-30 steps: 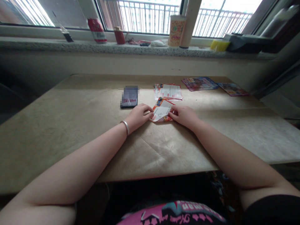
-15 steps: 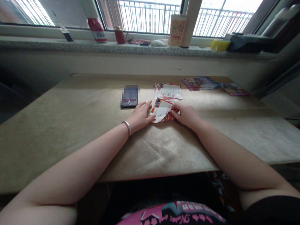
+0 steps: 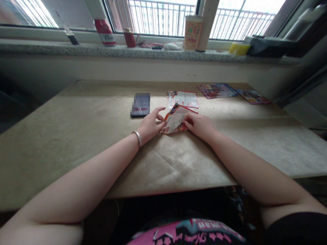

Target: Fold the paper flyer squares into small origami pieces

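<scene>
A printed paper leaflet (image 3: 174, 119), white with orange-red edges and a colourful patch along its lower right, is held between my two hands just above the table. My left hand (image 3: 151, 123), with a silver bangle at the wrist, pinches its left edge between thumb and a finger; the index finger sticks out. At the right side, my right hand (image 3: 197, 124) grips the leaflet with thumb and curled fingers. Right behind it lies a small pile of similar leaflets (image 3: 186, 98), partly covered by the held one. To the left rests a dark phone-like device (image 3: 141, 104), partly blurred out.
Colourful printed booklets (image 3: 218, 91) lie at the back right, beside another stack (image 3: 254, 96). The beige-covered table (image 3: 76, 136) reaches back to the wall. On the windowsill stand a red can (image 3: 104, 32), a patterned cup (image 3: 192, 33) and a yellow item (image 3: 239, 49).
The leaflet's far corner has risen and its sheet looks flatter, less curled. My left hand has gone from lying spread beside it to pinching its left edge. My right hand has barely shifted.
</scene>
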A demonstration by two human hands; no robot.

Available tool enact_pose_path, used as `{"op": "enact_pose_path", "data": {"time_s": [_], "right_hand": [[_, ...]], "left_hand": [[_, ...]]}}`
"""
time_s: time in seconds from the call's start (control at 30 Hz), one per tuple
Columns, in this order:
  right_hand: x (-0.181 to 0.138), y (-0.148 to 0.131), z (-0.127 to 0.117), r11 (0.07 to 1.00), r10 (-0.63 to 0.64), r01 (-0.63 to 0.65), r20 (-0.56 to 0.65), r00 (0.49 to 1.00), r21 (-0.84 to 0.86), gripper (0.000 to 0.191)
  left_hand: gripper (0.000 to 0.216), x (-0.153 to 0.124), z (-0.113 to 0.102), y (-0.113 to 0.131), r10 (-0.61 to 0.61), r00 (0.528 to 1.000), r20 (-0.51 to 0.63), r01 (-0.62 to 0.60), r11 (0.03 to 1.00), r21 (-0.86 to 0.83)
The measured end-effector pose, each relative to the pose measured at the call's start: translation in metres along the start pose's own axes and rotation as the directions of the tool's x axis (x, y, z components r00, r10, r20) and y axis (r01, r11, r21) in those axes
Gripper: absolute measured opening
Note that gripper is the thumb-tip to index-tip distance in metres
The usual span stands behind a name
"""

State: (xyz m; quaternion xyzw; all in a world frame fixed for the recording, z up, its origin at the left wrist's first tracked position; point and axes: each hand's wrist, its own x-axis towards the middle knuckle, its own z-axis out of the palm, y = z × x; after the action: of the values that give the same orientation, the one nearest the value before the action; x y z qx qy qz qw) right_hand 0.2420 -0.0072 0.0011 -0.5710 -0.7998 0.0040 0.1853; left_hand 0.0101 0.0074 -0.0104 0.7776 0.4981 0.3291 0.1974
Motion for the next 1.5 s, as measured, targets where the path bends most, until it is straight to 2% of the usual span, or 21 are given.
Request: {"op": "enact_pose_path", "data": {"time_s": [0.27,0.5,0.7,0.87,1.03,1.2,1.3,1.5], "right_hand": [[0.005,-0.002,0.006,0.998,0.052,-0.052,0.018,0.998,-0.036,0.020],[0.005,-0.002,0.006,0.996,0.078,-0.077,0.016,0.997,-0.054,0.019],[0.006,0.003,0.010,0.992,0.115,-0.115,-0.009,0.993,-0.048,0.020],[0.009,0.006,0.013,0.991,0.131,-0.131,0.005,0.991,-0.022,0.019],[0.010,0.007,0.014,0.991,0.128,-0.128,0.002,0.992,-0.029,0.021],[0.010,0.009,0.014,0.994,0.110,-0.110,0.006,0.994,0.011,0.017],[0.010,0.010,0.013,0.994,0.109,-0.109,-0.009,0.994,0.022,0.016],[0.010,0.014,0.011,0.992,0.120,-0.120,-0.023,0.992,0.031,0.015]], "left_hand": [[0.068,0.000,0.003,-0.002,0.079,0.995,0.067,-0.085,0.992,0.095],[0.043,-0.003,0.001,0.002,0.095,0.995,-0.023,-0.093,0.994,0.059],[0.037,-0.001,-0.003,0.001,0.212,0.974,0.085,-0.225,0.953,0.203],[0.026,0.000,0.001,-0.002,0.267,0.961,0.070,-0.276,0.920,0.278],[0.011,-0.001,0.002,-0.002,0.342,0.934,0.101,-0.355,0.872,0.336],[0.019,-0.002,0.003,-0.005,0.339,0.941,0.008,-0.325,0.895,0.306],[0.020,-0.002,0.002,-0.008,0.385,0.922,-0.037,-0.357,0.884,0.301],[0.036,-0.005,-0.003,-0.004,0.526,0.816,0.238,-0.577,0.767,0.281]]}}
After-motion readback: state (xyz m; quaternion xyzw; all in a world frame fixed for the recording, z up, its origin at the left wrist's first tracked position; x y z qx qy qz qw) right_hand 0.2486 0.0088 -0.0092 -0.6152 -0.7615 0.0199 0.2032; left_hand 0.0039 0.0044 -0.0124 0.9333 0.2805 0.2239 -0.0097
